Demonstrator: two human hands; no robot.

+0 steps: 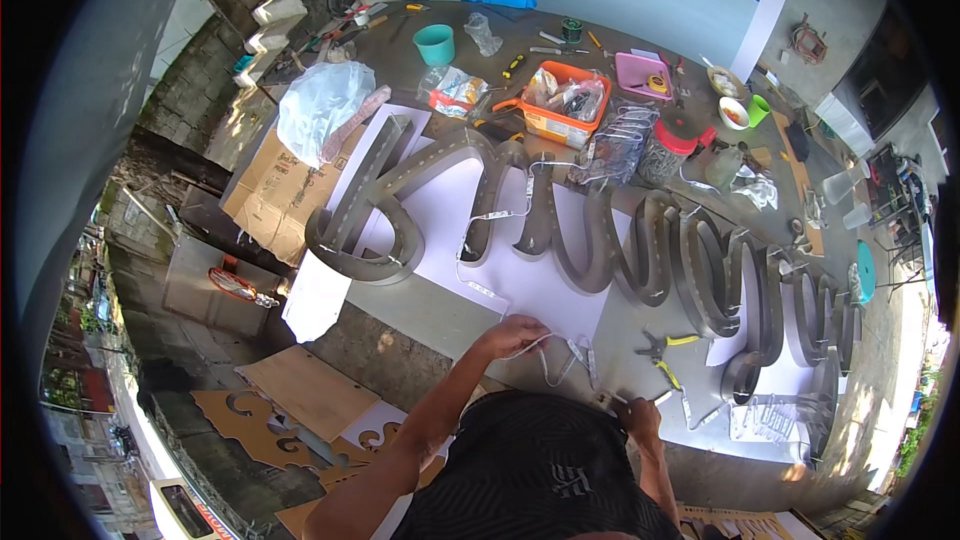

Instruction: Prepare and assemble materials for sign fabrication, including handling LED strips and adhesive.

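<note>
I am feeding a wired LED module string (560, 352) along the desk's (420, 312) near edge; my left hand (512, 335) is pinching its wire, my right hand (636, 418) is gripping its far end. Next it probably needs careful threading into the script channel letters (600, 240).

Dark patterned short-sleeved shirt, small pale mark on chest; forearms bare, no gloves.

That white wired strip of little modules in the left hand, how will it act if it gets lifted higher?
Likely floppy: the module strip loops and sags from the left hand. Probably light, held by fingertips alone. It may snag, trailing toward the metal letters.
</note>
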